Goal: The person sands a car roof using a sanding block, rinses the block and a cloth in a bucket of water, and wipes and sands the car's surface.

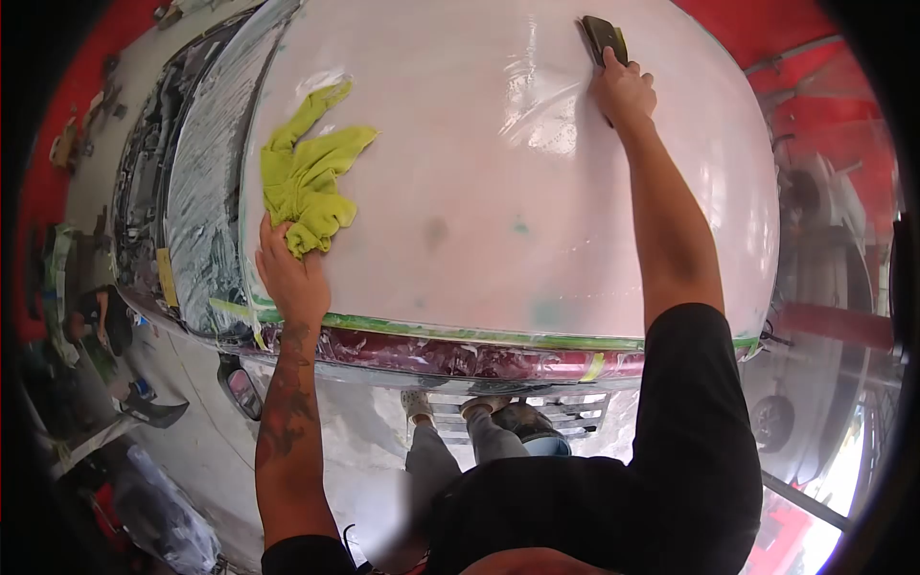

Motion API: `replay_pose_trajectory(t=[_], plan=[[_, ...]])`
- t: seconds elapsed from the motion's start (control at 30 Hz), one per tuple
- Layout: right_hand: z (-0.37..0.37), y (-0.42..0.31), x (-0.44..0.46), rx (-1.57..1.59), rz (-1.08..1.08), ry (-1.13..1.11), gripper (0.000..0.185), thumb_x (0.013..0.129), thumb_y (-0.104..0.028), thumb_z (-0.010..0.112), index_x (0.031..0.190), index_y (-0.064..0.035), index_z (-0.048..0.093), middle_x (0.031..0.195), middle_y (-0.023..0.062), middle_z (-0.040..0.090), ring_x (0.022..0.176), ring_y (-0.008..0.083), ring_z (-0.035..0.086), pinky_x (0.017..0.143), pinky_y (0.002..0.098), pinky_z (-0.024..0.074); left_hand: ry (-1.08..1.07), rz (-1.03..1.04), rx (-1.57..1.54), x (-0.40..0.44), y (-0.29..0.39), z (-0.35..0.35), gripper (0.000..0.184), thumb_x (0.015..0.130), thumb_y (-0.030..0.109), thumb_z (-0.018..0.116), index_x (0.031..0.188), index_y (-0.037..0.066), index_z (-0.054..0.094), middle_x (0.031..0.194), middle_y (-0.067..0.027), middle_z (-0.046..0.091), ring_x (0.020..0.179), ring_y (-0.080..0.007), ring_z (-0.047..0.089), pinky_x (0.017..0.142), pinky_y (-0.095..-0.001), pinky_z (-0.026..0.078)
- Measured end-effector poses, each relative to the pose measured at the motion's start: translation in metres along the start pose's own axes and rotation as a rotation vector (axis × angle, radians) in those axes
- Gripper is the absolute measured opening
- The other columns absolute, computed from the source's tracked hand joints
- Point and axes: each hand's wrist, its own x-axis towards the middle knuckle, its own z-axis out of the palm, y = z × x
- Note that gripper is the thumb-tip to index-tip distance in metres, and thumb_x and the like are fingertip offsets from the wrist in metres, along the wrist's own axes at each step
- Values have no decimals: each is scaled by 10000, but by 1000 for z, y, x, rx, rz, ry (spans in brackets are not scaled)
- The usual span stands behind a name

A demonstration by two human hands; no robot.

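Observation:
A pale, wet car roof spreads out under both arms, with a few grey and green patches on it. Near its windshield side lies a crumpled yellow-green cloth. My left hand grips the cloth's near end, fingers curled into the folds. Across the roof, at the far right, my right hand is closed around a dark sanding block, which rests on the wet surface. Part of the block is hidden behind my fingers.
Green masking tape runs along the roof's near edge above a maroon side strip. A smeared windshield is at left. Below, my feet stand on a slatted platform by a bucket. Another person is at far left.

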Motion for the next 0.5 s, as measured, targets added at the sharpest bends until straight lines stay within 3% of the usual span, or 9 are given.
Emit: replay_pose_trajectory(t=[0.1,0.2,0.27,0.33,0.43,0.5], plan=[[17,-72,-12,12,-156,112,409,989,-329,505,1388,-256,559,1194,202,631,1105,416,593,837,544,529,21,38,35,-2,-1,1,483,868,153,630,1318,67,477,1557,-173,386,1419,-382,383,1190,-563,216],[19,-202,-70,276,-541,153,396,930,-245,530,1315,-258,624,1141,157,636,1098,369,587,865,520,483,26,47,48,-2,1,-1,468,866,120,626,1307,55,482,1538,-182,407,1400,-394,397,1182,-548,243],[0,-241,-95,323,-654,43,372,901,-228,558,1251,-270,675,1187,125,623,1129,324,570,875,486,460,32,59,-1,-2,-3,0,448,880,73,609,1306,26,478,1516,-196,429,1379,-401,417,1168,-515,282],[-9,-230,-87,336,-703,-44,353,907,-234,553,1231,-277,690,1201,115,623,1125,301,564,891,462,441,30,96,-58,-1,-13,1,456,888,47,597,1324,9,469,1511,-203,434,1372,-403,424,1163,-494,292],[2,-181,-63,319,-658,26,353,929,-235,527,1241,-286,685,1211,108,625,1141,304,561,902,462,440,-2,109,-156,2,-6,4,469,911,6,569,1363,-17,446,1509,-207,438,1373,-393,428,1160,-455,300],[3,-120,-24,236,-520,42,400,972,-241,481,1330,-335,632,1223,101,634,1177,311,559,914,471,445,-38,107,-188,1,-7,2,474,927,-8,553,1386,-26,432,1511,-203,437,1381,-380,426,1162,-438,298]])
